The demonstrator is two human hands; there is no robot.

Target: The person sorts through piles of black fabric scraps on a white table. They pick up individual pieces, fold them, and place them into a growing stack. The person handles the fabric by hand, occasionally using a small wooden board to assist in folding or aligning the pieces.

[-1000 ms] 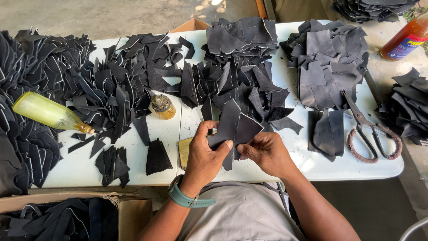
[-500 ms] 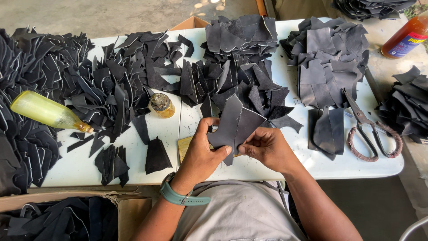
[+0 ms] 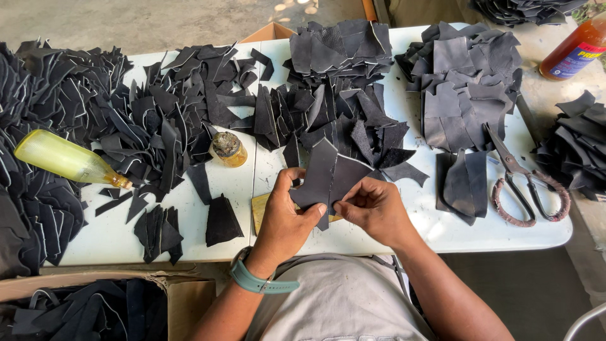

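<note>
Now your left hand (image 3: 284, 218) pinches dark leather piece (image 3: 328, 180) at left edge; right hand (image 3: 372, 208) has slid onto lower edge, pinching there. Piece raised over table (image 3: 442, 230), straighter than before. Beyond: glue jar (image 3: 228, 148), leather heaps (image 3: 341, 95).

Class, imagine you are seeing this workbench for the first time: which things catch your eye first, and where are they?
At the table's near edge, the left hand and right hand hold a dark leather piece between them. Heaps of dark leather offcuts cover most of the white table. A yellow bottle lies on its side at the left, and large scissors lie at the right.
</note>
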